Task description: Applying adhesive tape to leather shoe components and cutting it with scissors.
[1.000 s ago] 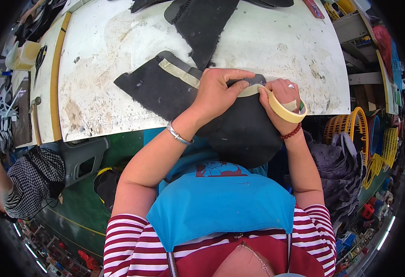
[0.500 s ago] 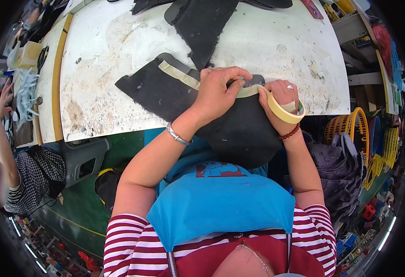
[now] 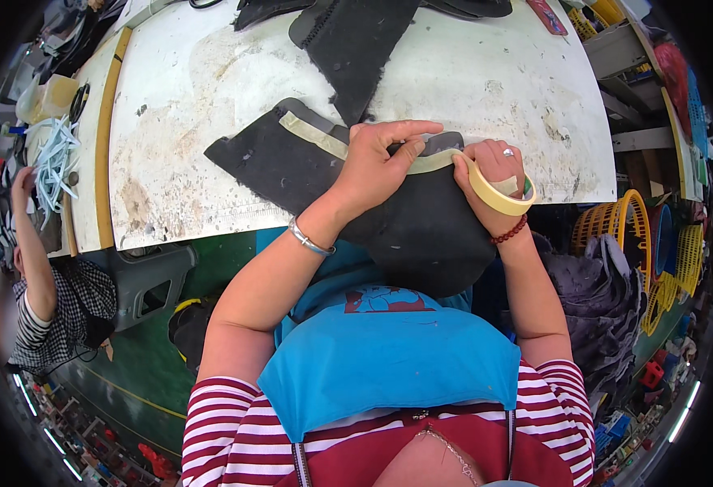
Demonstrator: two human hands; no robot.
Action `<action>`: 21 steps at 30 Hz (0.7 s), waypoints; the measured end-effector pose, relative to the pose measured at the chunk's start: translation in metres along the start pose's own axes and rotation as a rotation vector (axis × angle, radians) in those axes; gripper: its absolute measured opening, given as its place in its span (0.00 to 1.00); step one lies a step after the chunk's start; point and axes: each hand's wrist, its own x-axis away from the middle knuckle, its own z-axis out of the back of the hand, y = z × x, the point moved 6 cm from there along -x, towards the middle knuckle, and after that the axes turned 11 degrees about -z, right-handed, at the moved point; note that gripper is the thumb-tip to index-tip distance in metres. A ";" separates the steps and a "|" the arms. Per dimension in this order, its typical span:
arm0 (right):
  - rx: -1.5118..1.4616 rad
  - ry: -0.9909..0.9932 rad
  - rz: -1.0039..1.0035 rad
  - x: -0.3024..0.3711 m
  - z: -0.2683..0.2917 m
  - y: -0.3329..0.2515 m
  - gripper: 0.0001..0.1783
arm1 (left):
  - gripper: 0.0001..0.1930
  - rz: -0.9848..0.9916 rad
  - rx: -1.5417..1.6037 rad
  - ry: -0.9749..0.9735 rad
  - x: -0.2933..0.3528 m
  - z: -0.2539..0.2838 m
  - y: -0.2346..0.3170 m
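A black, fuzzy-edged sheet piece (image 3: 429, 219) lies partly on the table and hangs over its front edge toward my lap. Pale cream masking tape (image 3: 312, 132) runs along its upper side, beside a dark grey strip (image 3: 444, 143). My left hand (image 3: 375, 162) rests over the middle of the tape, index finger stretched out and thumb apart from it; its other fingers are mostly hidden. My right hand (image 3: 493, 166) is closed on the tape roll (image 3: 499, 200), which hangs around its fingers. From the roll, the tape runs left to my left thumb.
More black pieces (image 3: 352, 53) lie on the white table (image 3: 186, 154) at the back. Yellow baskets (image 3: 634, 231) and a stack of dark pieces (image 3: 588, 300) stand at the right. A co-worker's arm (image 3: 36, 260) reaches over pale blue strips (image 3: 54, 162) at the left.
My left index finger has straightened and my thumb has parted from it. My right hand and the roll have hardly moved. The co-worker's arm has shifted at the left.
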 end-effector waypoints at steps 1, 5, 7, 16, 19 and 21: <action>0.005 0.000 -0.004 0.001 0.000 0.001 0.08 | 0.12 0.000 0.000 -0.001 0.000 0.000 0.001; -0.009 -0.013 -0.005 -0.001 -0.003 0.000 0.07 | 0.11 0.057 0.014 -0.013 0.002 0.002 -0.005; -0.011 0.001 0.001 -0.003 0.001 -0.001 0.07 | 0.11 0.064 0.019 -0.012 0.000 0.003 -0.002; 0.012 -0.015 -0.007 -0.004 -0.003 0.002 0.08 | 0.14 -0.396 -0.814 0.066 0.005 -0.009 0.039; 0.016 -0.033 0.000 -0.003 -0.003 0.001 0.08 | 0.15 -0.525 -0.814 -0.042 0.009 -0.031 0.047; 0.010 -0.038 0.006 -0.003 -0.004 0.001 0.08 | 0.16 -0.447 -0.807 -0.048 0.009 -0.036 0.039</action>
